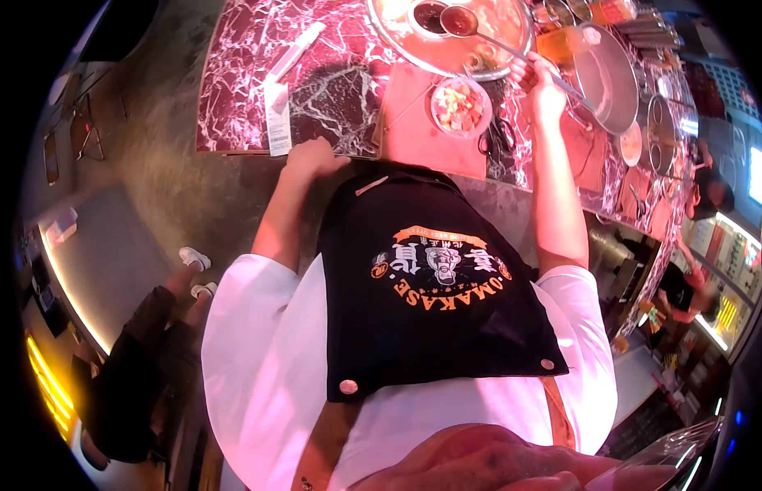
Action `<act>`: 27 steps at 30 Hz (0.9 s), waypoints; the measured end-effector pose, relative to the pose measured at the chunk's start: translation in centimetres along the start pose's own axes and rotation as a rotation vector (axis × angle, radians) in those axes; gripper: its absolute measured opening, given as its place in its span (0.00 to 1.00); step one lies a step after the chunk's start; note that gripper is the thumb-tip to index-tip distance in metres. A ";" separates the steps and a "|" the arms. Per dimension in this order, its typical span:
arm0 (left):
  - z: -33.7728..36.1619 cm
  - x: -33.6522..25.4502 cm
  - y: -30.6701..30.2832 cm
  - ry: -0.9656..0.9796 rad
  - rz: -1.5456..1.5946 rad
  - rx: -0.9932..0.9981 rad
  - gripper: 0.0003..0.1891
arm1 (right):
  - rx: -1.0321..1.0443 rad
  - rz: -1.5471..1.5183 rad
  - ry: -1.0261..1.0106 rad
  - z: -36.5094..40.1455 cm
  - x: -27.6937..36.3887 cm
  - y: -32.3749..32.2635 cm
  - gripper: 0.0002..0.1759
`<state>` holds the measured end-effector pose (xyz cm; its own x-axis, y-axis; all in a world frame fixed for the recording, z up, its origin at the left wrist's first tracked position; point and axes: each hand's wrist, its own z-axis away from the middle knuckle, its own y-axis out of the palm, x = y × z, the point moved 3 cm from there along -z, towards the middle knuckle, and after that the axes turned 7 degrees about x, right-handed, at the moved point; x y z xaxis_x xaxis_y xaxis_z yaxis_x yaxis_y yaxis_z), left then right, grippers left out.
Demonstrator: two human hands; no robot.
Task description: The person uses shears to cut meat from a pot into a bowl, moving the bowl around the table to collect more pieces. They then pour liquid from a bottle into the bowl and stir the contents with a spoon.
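My right hand [541, 80] is closed round the long handle of a ladle [460, 22]. The ladle's bowl, with dark red liquid in it, is over a large round tray [512, 69] of food, beside a small bowl of dark sauce [428, 16]. My left hand [316, 155] rests at the table's front edge with its fingers curled, close to a white paper strip [279, 123]; whether it grips anything is hidden. Between the hands, a white bowl of diced food [460, 106] stands on a reddish board [414, 123].
Black-handled scissors [502, 137] lie right of the diced-food bowl. A big metal pot [608, 78] and a container of orange liquid [563, 42] stand at the right. A person in dark clothes [131, 368] is at the lower left; others are at the far right.
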<state>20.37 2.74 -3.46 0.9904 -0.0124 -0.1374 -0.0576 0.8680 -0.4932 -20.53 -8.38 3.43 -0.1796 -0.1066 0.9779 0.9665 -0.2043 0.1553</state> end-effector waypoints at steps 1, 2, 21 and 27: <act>-0.2 -0.1 -0.1 0.014 -0.009 0.030 0.42 | 0.019 0.028 0.005 1.1 0.5 -0.6 0.15; -0.6 -0.1 0.2 0.009 -0.025 0.027 0.44 | 0.029 0.051 0.005 2.5 1.3 -1.0 0.15; -1.0 -1.8 4.9 -0.264 0.221 -0.392 0.48 | 0.374 1.073 -0.654 14.1 5.0 -11.5 0.19; -1.4 -6.8 18.8 -0.249 0.753 -1.072 0.28 | 0.543 1.238 -0.665 6.0 -0.5 -22.4 0.18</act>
<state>12.41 18.48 -13.02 0.6636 0.4850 -0.5696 -0.5526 -0.1955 -0.8102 -41.02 2.09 0.30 0.7468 0.5416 0.3859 0.4160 0.0723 -0.9065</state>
